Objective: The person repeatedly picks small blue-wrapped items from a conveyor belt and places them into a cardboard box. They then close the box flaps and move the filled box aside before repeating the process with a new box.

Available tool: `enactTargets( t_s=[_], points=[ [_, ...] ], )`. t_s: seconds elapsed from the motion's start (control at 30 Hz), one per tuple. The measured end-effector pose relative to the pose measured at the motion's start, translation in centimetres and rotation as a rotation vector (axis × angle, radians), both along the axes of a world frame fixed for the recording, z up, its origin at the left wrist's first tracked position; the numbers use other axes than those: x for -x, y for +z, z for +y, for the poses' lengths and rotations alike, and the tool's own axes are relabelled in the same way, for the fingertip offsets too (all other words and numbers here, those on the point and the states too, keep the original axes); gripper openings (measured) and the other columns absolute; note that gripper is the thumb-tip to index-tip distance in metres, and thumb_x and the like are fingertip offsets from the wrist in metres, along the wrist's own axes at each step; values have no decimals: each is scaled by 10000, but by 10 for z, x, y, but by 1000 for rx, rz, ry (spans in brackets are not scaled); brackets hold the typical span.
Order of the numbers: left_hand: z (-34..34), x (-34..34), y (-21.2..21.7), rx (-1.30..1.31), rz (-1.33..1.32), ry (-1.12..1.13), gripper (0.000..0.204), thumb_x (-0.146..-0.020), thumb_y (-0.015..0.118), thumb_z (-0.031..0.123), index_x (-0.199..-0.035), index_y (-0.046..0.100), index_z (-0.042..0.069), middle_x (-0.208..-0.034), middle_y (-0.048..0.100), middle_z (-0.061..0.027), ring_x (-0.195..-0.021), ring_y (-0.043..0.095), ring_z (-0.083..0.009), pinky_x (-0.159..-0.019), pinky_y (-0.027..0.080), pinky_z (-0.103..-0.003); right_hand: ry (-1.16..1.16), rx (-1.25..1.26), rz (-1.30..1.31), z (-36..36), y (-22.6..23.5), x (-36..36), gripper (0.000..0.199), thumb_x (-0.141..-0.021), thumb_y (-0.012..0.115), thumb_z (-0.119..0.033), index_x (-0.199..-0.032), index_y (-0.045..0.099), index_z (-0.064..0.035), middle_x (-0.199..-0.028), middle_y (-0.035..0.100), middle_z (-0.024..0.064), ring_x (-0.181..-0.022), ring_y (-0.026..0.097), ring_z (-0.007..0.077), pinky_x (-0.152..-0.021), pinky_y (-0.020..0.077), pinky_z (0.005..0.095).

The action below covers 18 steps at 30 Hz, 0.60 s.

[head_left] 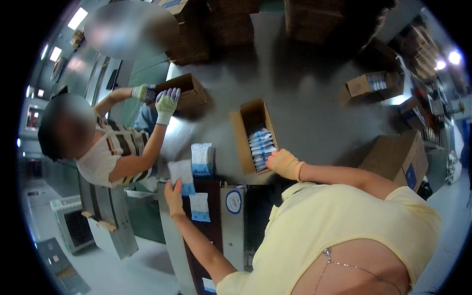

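Worktop (305, 113) carries my open carton (248, 129) near its front edge, long axis running away from me. My right hand (283, 163) rests loosely curled, clamping nothing, on its near packets (261, 147); my left hand (173, 192) pinches a white-and-blue pouch (182, 175) leftward.

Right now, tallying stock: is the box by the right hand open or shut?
Open: the box has its flaps spread, white-and-blue packets showing inside, right hand at its near end.
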<state>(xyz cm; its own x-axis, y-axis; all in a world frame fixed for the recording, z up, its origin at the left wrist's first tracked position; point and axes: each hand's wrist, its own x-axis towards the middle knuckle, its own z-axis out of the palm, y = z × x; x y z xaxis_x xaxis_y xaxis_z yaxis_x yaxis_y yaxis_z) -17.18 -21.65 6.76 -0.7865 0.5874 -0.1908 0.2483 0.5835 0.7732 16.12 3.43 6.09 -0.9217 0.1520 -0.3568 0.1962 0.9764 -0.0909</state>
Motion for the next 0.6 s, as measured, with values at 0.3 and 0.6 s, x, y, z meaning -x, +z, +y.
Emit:
enactTargets(
  t_s=[0.3,0.6],
  points=[
    [155,51,-158,322,-599,-244,769,-613,836,351,-1190,508,-37,-1238,546,-204,-1126,533,-342,-864,486,-447,8,19,45,2,1,9,99,-802,591,-150,-883,648,-150,-896,625,0,-938,582,198,-704,487,329],
    [265,-132,-74,637,587,-801,677,-599,815,337,-1189,511,198,-1008,616,-69,-994,587,-245,-1020,266,-540,-278,-51,23,37,-6,-74,93,-782,584,-133,-846,652,-142,-854,634,17,-877,602,211,-676,500,346]
  ],
)
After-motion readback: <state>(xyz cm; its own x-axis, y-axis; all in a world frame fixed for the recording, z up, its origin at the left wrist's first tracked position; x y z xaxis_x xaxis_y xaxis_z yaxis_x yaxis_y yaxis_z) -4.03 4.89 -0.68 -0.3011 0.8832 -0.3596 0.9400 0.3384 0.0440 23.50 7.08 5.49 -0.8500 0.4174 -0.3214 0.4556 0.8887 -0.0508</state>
